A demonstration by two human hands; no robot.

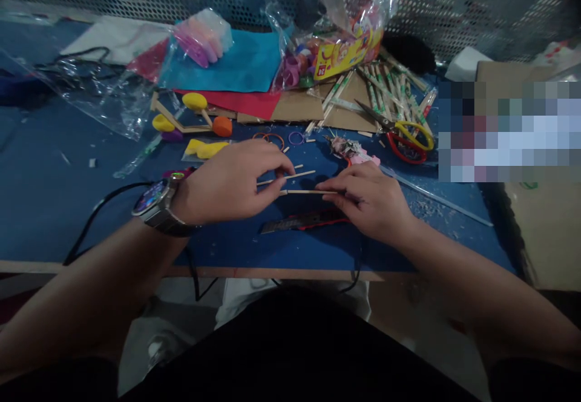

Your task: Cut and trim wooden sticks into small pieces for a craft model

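Observation:
My left hand, with a watch on its wrist, is closed in a pinch around thin wooden sticks. One stick slants out past its fingers. Just below, another wooden stick runs level from the left thumb to my right hand, whose thumb and fingers pinch its other end. The left fingers hide where the sticks start. A utility knife with its blade out lies under the hands, partly covered by the right one. A pink object with a greyish, crusted tip sits just beyond my right hand.
Scissors, chopsticks in wrappers and a bag of colourful pieces lie at the back. A stick frame with coloured discs stands left. A clear rod and a cardboard box are right; black cable crosses the left front.

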